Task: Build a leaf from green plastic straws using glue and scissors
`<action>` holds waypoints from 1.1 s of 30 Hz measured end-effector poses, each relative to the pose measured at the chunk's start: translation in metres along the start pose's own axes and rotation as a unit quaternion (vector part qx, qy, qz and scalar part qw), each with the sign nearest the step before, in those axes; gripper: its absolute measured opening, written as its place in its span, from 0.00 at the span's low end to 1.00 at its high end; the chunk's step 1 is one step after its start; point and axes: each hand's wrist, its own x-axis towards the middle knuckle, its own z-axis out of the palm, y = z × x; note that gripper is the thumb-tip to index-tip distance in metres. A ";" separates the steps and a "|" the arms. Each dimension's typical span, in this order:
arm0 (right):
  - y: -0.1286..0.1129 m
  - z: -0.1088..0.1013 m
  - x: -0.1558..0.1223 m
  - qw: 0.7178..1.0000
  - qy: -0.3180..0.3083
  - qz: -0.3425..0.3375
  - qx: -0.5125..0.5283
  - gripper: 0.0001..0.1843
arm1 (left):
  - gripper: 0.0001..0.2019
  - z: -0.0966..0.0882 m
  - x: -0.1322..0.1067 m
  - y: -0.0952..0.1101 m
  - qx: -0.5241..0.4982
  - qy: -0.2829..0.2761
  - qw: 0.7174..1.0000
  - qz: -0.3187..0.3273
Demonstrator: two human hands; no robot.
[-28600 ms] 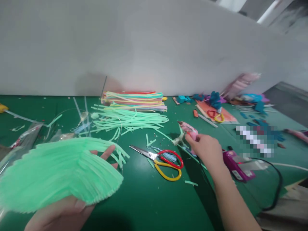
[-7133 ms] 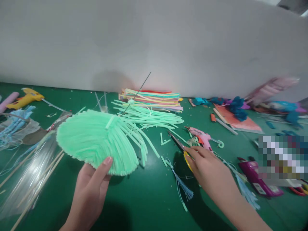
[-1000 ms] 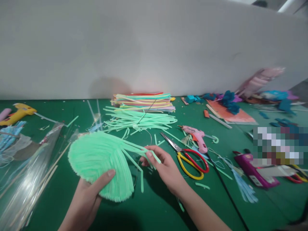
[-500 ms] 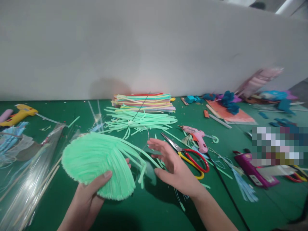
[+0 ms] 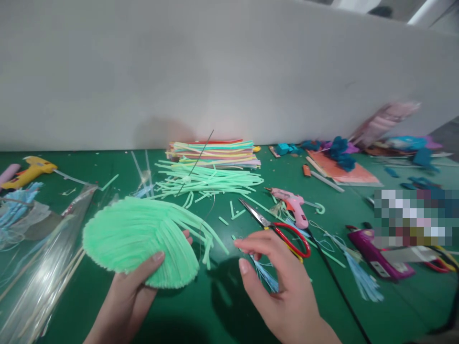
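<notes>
A mint-green leaf shape made of pipe cleaners (image 5: pixel 124 234) is gripped by my left hand (image 5: pixel 138 282), thumb on top and fingers behind. Loose pipe-cleaner ends trail from its right side, and a thin dark wire (image 5: pixel 197 160) rises near them. My right hand (image 5: pixel 281 277) hovers over the table to the right of the leaf, fingers apart and nothing between them. Just beyond that hand lie scissors (image 5: pixel 267 222) with red and yellow handles. Short green offcuts (image 5: pixel 236 212) are scattered by the blades.
Loose green pipe cleaners (image 5: pixel 222 179) and a multicoloured bundle (image 5: pixel 215 152) lie against the wall. A pink glue gun (image 5: pixel 294 205) with a black cord sits right of centre. At left are a yellow glue gun (image 5: pixel 34 168) and clear plastic wrapping (image 5: pixel 53 267). A purple device (image 5: pixel 380 253) lies far right.
My right hand has drawn back toward me and right, away from the trailing ends. The leaf has shifted slightly left in my left hand. The dark wire has moved left.
</notes>
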 end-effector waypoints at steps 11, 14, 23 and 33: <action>0.007 -0.027 0.021 0.977 0.035 -0.017 -0.209 0.10 | 0.46 0.001 0.001 -0.007 -0.010 0.025 0.998 0.064; 0.057 -0.054 0.026 0.890 -0.044 0.145 -0.430 0.18 | 0.44 0.002 0.002 -0.006 -0.023 0.037 0.997 0.069; 0.113 -0.089 0.018 0.834 -0.098 0.267 -0.472 0.18 | 0.41 0.002 0.002 -0.001 -0.040 0.015 0.999 0.023; 0.140 -0.082 0.040 0.808 -0.067 0.352 -0.468 0.20 | 0.43 0.009 0.001 -0.003 -0.032 0.043 0.997 0.062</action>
